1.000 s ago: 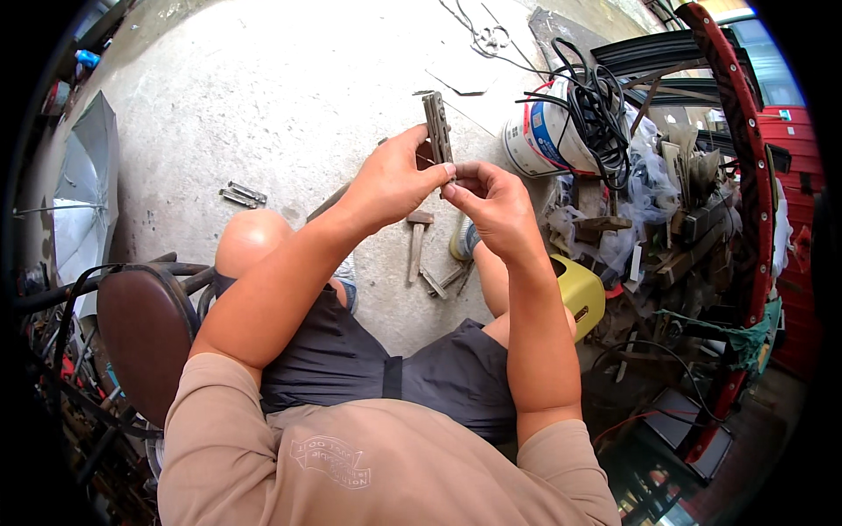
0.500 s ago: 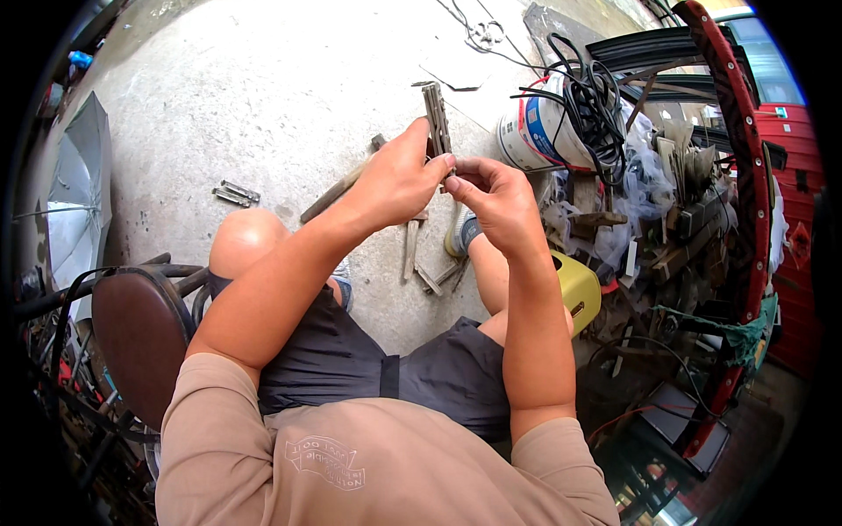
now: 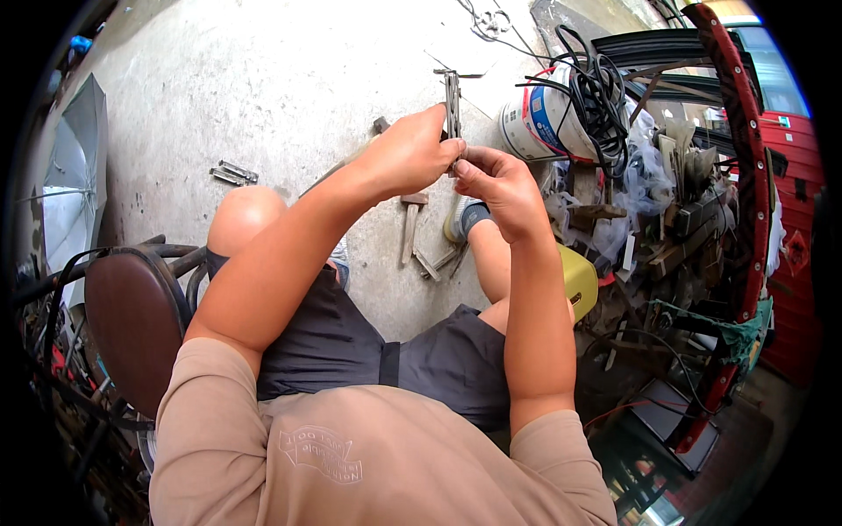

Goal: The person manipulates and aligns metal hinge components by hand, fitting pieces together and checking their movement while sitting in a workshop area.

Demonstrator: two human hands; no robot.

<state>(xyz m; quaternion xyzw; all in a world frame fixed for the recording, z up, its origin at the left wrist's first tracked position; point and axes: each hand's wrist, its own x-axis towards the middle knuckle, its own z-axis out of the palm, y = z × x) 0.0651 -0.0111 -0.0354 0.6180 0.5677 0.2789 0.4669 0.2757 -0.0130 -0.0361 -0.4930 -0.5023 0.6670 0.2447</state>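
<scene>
While a slim metal bar point(image 3: 453, 95) stands nearly upright above the pale floor point(image 3: 263, 88), your left hand point(image 3: 417, 151) clasps its lower part and your right hand point(image 3: 503, 188) pinches its bottom end; slackened fingertips could drop it toward the wooden-handled hammer point(image 3: 410, 231).

Pale, worn concrete floor point(image 3: 228, 96), brightest across the upper centre of the frame. Lower left, a brown padded chair point(image 3: 132, 329) with dark tubular framing. Right edge, a red wall panel point(image 3: 794, 329); upper right, a bluish, light-filled pane point(image 3: 772, 70).
</scene>
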